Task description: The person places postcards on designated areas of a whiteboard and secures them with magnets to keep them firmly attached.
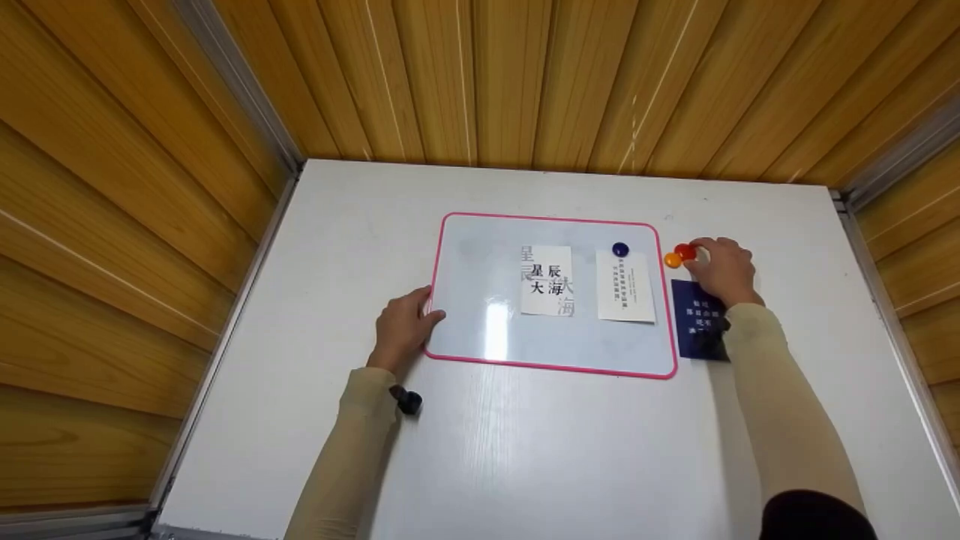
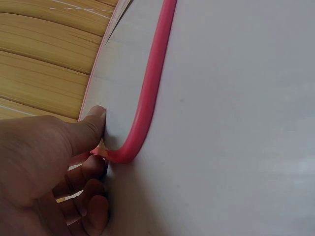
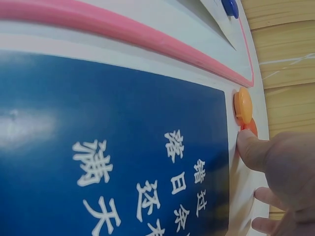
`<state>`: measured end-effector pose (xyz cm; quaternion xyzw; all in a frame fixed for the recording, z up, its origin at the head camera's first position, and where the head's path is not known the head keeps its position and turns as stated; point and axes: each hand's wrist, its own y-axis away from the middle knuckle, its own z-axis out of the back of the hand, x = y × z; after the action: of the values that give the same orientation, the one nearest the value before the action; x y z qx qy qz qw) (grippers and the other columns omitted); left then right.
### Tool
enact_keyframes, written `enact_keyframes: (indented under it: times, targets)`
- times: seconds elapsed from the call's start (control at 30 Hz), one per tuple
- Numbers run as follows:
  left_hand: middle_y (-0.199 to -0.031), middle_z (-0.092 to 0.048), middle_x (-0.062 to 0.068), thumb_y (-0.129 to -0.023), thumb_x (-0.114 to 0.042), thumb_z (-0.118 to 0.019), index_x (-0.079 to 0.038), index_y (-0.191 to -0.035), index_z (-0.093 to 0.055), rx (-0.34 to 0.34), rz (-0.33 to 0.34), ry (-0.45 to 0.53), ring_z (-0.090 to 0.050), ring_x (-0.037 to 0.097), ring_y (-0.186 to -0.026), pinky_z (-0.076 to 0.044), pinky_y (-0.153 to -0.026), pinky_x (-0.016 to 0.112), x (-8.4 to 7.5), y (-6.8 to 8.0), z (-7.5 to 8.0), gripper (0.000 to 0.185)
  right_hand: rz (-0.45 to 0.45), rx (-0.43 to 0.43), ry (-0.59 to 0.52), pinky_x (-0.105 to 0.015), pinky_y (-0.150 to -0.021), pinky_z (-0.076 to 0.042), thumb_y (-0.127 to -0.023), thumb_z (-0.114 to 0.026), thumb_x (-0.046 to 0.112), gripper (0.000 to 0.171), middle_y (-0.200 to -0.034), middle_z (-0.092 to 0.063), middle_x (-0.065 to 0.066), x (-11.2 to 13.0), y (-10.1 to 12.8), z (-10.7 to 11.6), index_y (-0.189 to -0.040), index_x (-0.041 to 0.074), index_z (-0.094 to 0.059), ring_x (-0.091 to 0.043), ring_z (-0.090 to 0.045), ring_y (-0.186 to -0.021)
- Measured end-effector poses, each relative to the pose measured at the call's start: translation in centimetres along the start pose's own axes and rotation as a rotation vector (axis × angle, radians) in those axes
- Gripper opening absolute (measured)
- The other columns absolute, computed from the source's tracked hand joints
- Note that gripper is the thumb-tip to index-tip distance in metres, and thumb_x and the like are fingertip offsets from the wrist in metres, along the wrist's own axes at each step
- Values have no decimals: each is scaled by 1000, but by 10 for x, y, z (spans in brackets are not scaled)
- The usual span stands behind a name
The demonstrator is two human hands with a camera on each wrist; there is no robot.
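Touching the right hand [image 1: 724, 270], red magnet [image 1: 684, 251] beside orange magnet [image 1: 673, 260].

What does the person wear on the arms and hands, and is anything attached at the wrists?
Both arms wear long, close-fitting beige sleeves down to the wrists. The left hand and right hand are bare. A small black device sits at the left wrist; another black device sits at the right wrist.

Pink-rimmed whiteboard [image 1: 551, 366], navy card [image 1: 694, 319] with white characters, orange magnet [image 1: 673, 260], red magnet [image 1: 684, 251], blue magnet [image 1: 620, 249].
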<state>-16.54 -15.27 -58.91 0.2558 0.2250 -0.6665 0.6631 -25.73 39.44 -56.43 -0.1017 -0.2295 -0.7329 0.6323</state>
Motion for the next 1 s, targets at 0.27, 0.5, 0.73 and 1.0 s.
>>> enact_keyframes:
  times: [0.27,0.5,0.73,1.0]
  targets:
    - [-111,-74,10,-94,-29,-77,-9,-144,-60,8,10,18,-60,24,-90,-53,-88,46,0,0,0,57,-11,-8,1,-73,-107,-25,-104,-60,29,51,-150,-35,-36,-1,0,-1,-145,2,-50,-58,-31,-125]
    - [-119,-73,11,-93,-27,-77,-10,-144,-61,1,11,26,-64,24,-98,-52,-92,48,0,1,0,56,-2,-20,13,-72,-106,-27,-103,-61,30,51,-147,-39,-36,-3,-1,-2,-141,-3,-51,-58,-34,-123]
    - [-126,-71,11,-93,-29,-77,-10,-144,-60,6,19,25,-66,26,-110,-51,-97,48,0,0,-2,57,-12,-29,15,-70,-104,-31,-102,-62,30,51,-144,-41,-35,-2,-2,-4,-137,-5,-53,-56,-36,-120]
    - [-115,-74,9,-94,-29,-76,-10,-144,-61,4,16,30,-62,23,-94,-52,-90,45,1,0,-1,56,1,-34,3,-68,-103,-32,-103,-62,33,53,-147,-39,-36,-2,-1,-3,-137,-6,-53,-56,-35,-120]
